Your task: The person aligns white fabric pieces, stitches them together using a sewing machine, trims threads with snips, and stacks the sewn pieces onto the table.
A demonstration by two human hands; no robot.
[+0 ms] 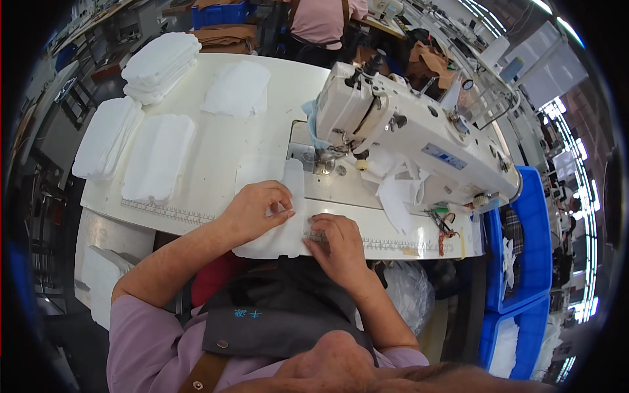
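On the white sewing table (pixel 177 216), a pale white layered piece (pixel 262 242) lies at the front, left of the needle area. My left hand (pixel 259 209) is closed with curled fingers on the piece's upper layer. My right hand (pixel 337 245) is at the piece's right edge, fingers bent but apart, thumb touching it. The white sewing machine (pixel 406 137) stands beyond my right hand, a light-blue cloth at its head. Stacks of white pieces (pixel 157 65) sit at the back left, with a looser piece (pixel 236 88) beside them.
White scraps (pixel 396 190) and small tools (pixel 442 226) lie under and beside the machine. Blue bins (pixel 524 229) holding fabric stand at the right. More white pieces (pixel 108 281) are on a lower surface at left. A person in pink (pixel 314 19) sits beyond the table, near brown material (pixel 226 39).
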